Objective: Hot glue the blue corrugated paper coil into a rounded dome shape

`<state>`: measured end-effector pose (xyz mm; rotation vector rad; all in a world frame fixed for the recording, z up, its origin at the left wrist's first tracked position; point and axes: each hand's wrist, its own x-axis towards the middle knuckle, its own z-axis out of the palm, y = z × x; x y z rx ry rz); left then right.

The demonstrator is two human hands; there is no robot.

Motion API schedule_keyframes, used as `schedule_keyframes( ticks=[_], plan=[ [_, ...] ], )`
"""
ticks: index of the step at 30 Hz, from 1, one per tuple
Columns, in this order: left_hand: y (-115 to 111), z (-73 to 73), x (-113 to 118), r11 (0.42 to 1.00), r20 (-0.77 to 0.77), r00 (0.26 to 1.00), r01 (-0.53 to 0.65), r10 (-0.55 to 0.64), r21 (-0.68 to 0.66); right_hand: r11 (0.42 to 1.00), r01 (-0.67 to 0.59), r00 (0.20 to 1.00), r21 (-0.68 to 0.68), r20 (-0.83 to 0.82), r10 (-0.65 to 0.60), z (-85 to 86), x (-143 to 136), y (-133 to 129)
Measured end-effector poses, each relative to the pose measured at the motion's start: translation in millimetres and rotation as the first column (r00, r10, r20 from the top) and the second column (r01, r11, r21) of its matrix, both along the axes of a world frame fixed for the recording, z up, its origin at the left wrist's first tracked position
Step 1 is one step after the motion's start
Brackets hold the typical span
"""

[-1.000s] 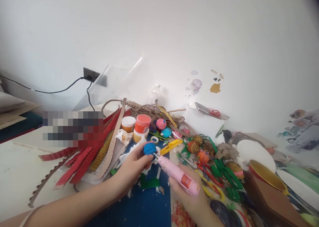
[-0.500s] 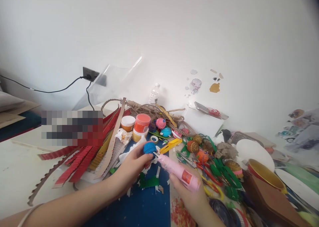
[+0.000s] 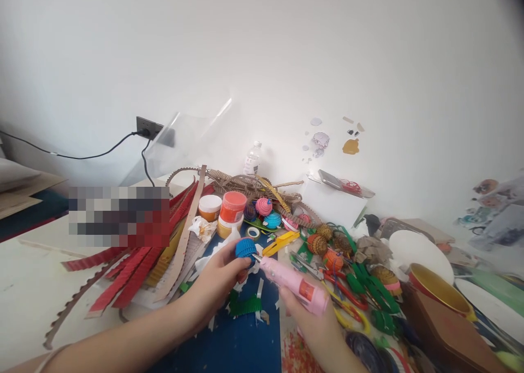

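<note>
Between the thumb and fingers of my left hand (image 3: 223, 269) is a blue ball of ridged, coiled corrugated paper (image 3: 245, 247). My right hand (image 3: 313, 318) is wrapped round a pink pen-shaped tool (image 3: 292, 280) with a thin metal tip and a red label; it looks like a glue pen. Its tip points left and meets or nearly meets the lower right side of the blue ball. Some fingers of both hands are hidden. Under my hands lie a green corrugated scrap (image 3: 244, 304) and white paper bits. Just beyond is a yellow utility knife (image 3: 281, 243).
Red corrugated strips (image 3: 139, 269) spread to the left. Paint jars (image 3: 233, 206) and a roll of tape (image 3: 253, 232) stand behind my hands. To the right are scissors (image 3: 352, 315), several coiled paper balls (image 3: 317, 244) and a brown box (image 3: 446, 329). A bottle (image 3: 252, 159) stands by the wall.
The view has shifted slightly. The blue ball has turned or tilted a little in my left hand, and the pink tool stays with its tip at the ball.
</note>
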<state>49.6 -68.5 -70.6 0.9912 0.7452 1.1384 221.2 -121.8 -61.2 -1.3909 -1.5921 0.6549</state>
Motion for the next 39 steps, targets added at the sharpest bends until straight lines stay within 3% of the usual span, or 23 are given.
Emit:
schedule_keyframes(
  ticks=[5, 10, 13, 18, 33, 39],
  plan=[
    [4, -5.9, 1, 1.0, 0.028, 1.0, 0.002, -0.003, 0.013, 0.999, 0.039, 0.997, 0.021, 0.063, -0.04, -1.2, 0, 1],
    [1, 8.0, 0, 0.999, 0.002, 0.999, -0.033, 0.033, -0.018, 0.994, 0.068, 0.992, 0.08, 0.1, -0.075, -2.8, 3, 7],
    [-2, 13.7, 0, 0.998, 0.08, 0.996, -0.021, 0.026, -0.059, 0.988, 0.111, 0.988, 0.106, 0.092, -0.121, -4.0, 6, 11],
    [0, 10.6, 1, 0.997, 0.21, 0.978, 0.004, 0.014, -0.082, 0.981, 0.119, 0.982, 0.154, 0.131, -0.14, -4.1, 7, 13],
    [-1, 5.2, -1, 0.996, 0.115, 0.993, 0.018, -0.008, -0.09, 0.959, 0.181, 0.963, 0.22, 0.158, -0.218, -3.5, 4, 11],
    [0, 2.1, 1, 0.997, 0.101, 0.995, 0.006, 0.001, -0.074, 0.961, 0.175, 0.944, 0.214, 0.239, -0.226, -4.1, 5, 11]
  ],
)
